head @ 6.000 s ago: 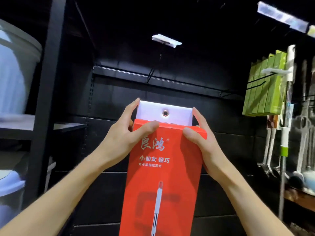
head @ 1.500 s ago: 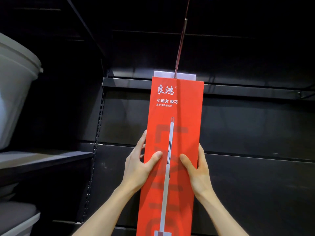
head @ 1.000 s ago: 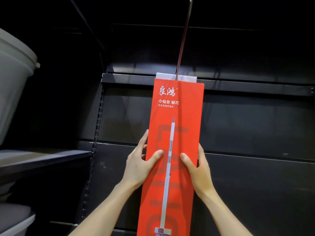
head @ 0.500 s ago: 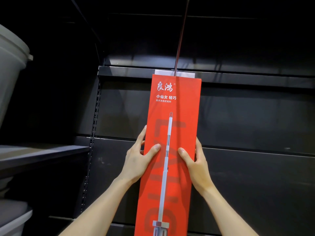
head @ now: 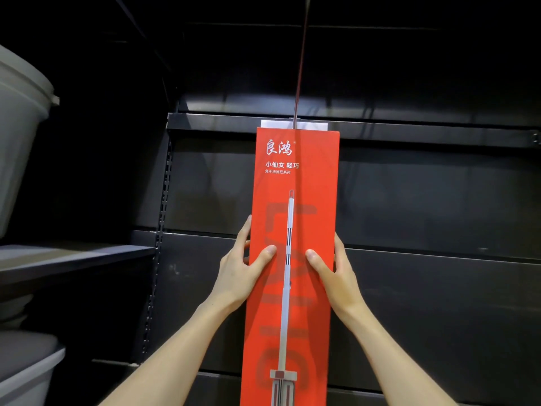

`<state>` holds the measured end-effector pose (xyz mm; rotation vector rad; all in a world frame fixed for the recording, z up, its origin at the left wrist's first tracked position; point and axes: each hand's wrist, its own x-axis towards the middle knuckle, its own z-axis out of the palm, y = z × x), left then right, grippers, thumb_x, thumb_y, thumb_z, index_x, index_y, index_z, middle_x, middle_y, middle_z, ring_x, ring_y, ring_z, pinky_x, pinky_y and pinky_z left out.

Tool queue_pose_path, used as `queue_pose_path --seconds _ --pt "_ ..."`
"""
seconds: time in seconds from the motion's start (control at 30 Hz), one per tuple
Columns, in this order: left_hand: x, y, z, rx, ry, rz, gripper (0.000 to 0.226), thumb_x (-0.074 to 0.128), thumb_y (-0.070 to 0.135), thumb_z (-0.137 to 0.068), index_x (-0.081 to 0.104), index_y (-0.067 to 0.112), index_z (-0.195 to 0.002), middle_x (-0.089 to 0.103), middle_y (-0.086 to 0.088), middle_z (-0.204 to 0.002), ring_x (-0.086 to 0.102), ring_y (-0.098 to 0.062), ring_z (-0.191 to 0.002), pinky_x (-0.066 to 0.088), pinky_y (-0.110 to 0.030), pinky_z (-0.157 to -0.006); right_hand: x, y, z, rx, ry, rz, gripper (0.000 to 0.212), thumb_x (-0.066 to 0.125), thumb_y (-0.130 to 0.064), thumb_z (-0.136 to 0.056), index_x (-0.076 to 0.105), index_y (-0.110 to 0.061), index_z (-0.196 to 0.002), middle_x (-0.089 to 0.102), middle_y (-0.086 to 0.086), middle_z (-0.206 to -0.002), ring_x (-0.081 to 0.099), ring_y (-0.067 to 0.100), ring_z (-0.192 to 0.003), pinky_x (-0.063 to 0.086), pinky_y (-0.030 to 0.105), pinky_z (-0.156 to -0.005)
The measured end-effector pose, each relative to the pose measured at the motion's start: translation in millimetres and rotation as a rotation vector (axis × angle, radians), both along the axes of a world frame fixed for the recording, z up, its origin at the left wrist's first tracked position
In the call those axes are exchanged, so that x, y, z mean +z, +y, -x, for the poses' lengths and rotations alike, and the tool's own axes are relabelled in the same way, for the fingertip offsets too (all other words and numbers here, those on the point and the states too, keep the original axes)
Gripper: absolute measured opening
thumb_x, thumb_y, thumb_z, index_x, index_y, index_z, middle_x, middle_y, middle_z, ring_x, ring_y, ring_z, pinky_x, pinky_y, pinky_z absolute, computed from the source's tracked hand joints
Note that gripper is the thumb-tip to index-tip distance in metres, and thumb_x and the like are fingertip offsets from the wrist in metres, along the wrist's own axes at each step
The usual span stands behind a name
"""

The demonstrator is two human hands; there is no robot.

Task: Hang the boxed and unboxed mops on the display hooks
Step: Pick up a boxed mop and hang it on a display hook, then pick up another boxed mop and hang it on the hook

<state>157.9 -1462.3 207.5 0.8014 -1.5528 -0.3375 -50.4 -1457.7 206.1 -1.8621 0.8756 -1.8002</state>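
Note:
A tall red mop box with white lettering and a printed mop hangs upright against the black back panel. Its white top tab is threaded on a thin metal display hook that runs up out of view. My left hand grips the box's left edge at mid-height, thumb on the front face and fingers round the side. On the opposite edge, my right hand holds the box the same way. The box's bottom end is cut off by the frame.
A black horizontal rail crosses the panel behind the box's top. A slotted upright stands to the left. Beyond it a dark shelf carries a large grey tub, with another grey bin below.
Six seconds ago both hands held the box's top below the hook; now the tab sits on the hook and the hands grip its middle. Over the last second the box has stayed put.

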Motion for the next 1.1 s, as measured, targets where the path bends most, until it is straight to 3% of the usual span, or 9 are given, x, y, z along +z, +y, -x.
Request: queue_pose_path --seconds 0.1,0.17,0.23,0.37,0.43,0.53,0.63,0.77,1.1 --pt "-1.9 8.3 -0.8 0.015 -0.049 -0.044 0.083 0.060 0.066 -0.089 0.016 0.055 -0.159 0.056 0.017 -0.139 0.059 0.001 -0.115 0.048 -0.012 -0.087 -4.7 7.3 7.1 -0.010 0.071 -0.038 0.074 0.073 -0.056 -0.087 0.035 -0.052 -0.151 0.065 -0.024 -0.127 0.063 0.000 -0.118 0.054 0.023 -0.092" --pt "-8.5 16.2 -2.9 0.024 -0.097 -0.075 0.083 0.060 0.064 -0.091 0.015 0.053 -0.160 0.055 0.017 -0.141 0.058 -0.001 -0.116 0.052 -0.025 -0.098 -11.6 14.4 12.2 -0.014 0.126 -0.077 0.078 0.071 -0.058 -0.086 0.031 -0.051 -0.153 0.062 -0.024 -0.129 0.060 -0.002 -0.118 0.053 0.019 -0.088" --pt "-23.2 24.6 -5.5 0.061 -0.139 -0.111 0.079 0.060 0.064 -0.093 0.017 0.052 -0.159 0.055 0.018 -0.140 0.059 -0.001 -0.117 0.053 -0.038 -0.107 -23.8 21.8 17.4 -0.003 0.196 -0.124 0.082 0.069 -0.062 -0.084 0.027 -0.053 -0.154 0.060 -0.019 -0.135 0.059 0.002 -0.123 0.055 0.028 -0.097" --pt "-74.7 39.9 -9.7 0.244 -0.285 -0.231 0.076 0.052 0.073 -0.094 0.018 0.051 -0.158 0.059 0.014 -0.144 0.060 -0.013 -0.128 0.049 -0.048 -0.111 -67.2 34.0 25.1 -0.017 0.349 -0.290 0.093 0.065 -0.077 -0.076 0.019 -0.055 -0.154 0.056 -0.013 -0.143 0.058 0.013 -0.129 0.050 0.046 -0.109" --pt "-108.3 51.4 -10.9 0.347 -0.429 -0.309 0.073 0.047 0.074 -0.095 0.018 0.050 -0.157 0.060 0.014 -0.143 0.062 -0.017 -0.128 0.050 -0.049 -0.108 -99.1 37.8 29.5 -0.080 0.505 -0.370 0.100 0.059 -0.086 -0.075 0.014 -0.051 -0.157 0.053 -0.008 -0.149 0.054 0.018 -0.135 0.047 0.051 -0.111" --pt "-163.4 71.2 -15.1 0.478 -0.756 -0.482 0.077 0.045 0.068 -0.099 0.010 0.040 -0.162 0.058 0.003 -0.142 0.059 -0.025 -0.127 0.049 -0.048 -0.101 -150.7 51.1 38.1 -0.211 0.863 -0.491 0.089 0.056 -0.066 -0.093 0.007 -0.040 -0.162 0.044 0.001 -0.157 0.048 0.025 -0.141 0.044 0.050 -0.111" --pt "-214.5 95.9 -22.2 0.555 -1.080 -0.668 0.088 0.037 0.069 -0.101 0.001 0.024 -0.167 0.041 -0.010 -0.160 0.045 -0.032 -0.142 0.042 -0.051 -0.112 -197.6 74.4 45.7 -0.242 1.101 -0.606 0.084 0.053 -0.060 -0.098 0.009 -0.031 -0.164 0.039 0.008 -0.160 0.046 0.029 -0.141 0.043 0.048 -0.111" --pt "-254.1 140.1 -29.2 0.520 -1.339 -0.790 0.086 0.031 0.069 -0.103 0.002 0.019 -0.167 0.016 -0.012 -0.173 0.015 -0.034 -0.159 0.019 -0.056 -0.126 -238.1 112.7 53.0 -0.242 1.286 -0.655 0.081 0.048 -0.062 -0.099 0.015 -0.025 -0.164 0.029 0.010 -0.166 0.035 0.032 -0.149 0.036 0.049 -0.119" --pt "-288.8 289.9 -42.3 0.460 -1.359 -0.833 0.079 0.019 0.067 -0.105 0.004 0.021 -0.167 0.005 -0.010 -0.175 0.003 -0.029 -0.162 0.007 -0.053 -0.129 -278.7 251.0 21.5 -0.182 1.487 -0.579 0.080 0.037 -0.064 -0.102 0.019 -0.018 -0.164 0.017 0.011 -0.171 0.014 0.028 -0.158 0.013 0.043 -0.128"
